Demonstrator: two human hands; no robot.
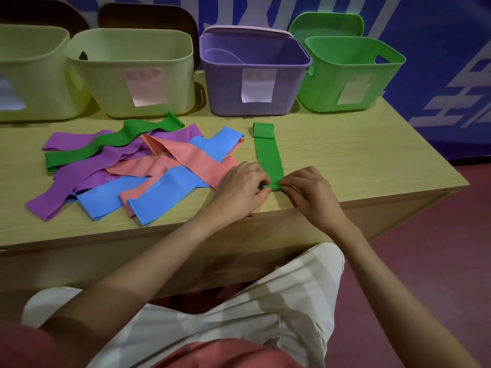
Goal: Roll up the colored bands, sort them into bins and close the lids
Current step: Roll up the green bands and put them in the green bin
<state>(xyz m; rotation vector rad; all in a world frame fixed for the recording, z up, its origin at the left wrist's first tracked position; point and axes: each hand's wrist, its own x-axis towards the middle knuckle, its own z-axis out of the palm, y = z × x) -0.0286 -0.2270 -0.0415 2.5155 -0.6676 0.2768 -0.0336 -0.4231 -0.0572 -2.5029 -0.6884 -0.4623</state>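
On the table edge: we see a green band (269, 159) laid flat on the pale wood-grain table (345, 155), just right of the loose heap.
Long axis: it runs from the near edge straight away from us toward the bins; its far end is folded back over itself, its near end is curled into a small tight roll.
Left hand (240, 187): fingers curled, and we see the fingertips pinching the left side of that small roll.
Right hand (308, 191): fingers curled likewise, pinching the right side of the roll; the two hands nearly meet over it.
Material of the band: thin, smooth, matte rubbery strip, flat and even in width.
Heap of bands (138, 166): purple, pink, blue and one more green strip lie crossed over one another, limp and wavy, left of the hands.
Bins: we count four open tubs along the back, all rounded plastic with a fine woven texture and a paper label on the front: two pale yellow-green bins (135, 73), a purple bin (255, 75) and a green bin (350, 73).
Lids: a green lid (326, 23) stands behind its bin, a lilac lid (247, 30) behind the purple one.
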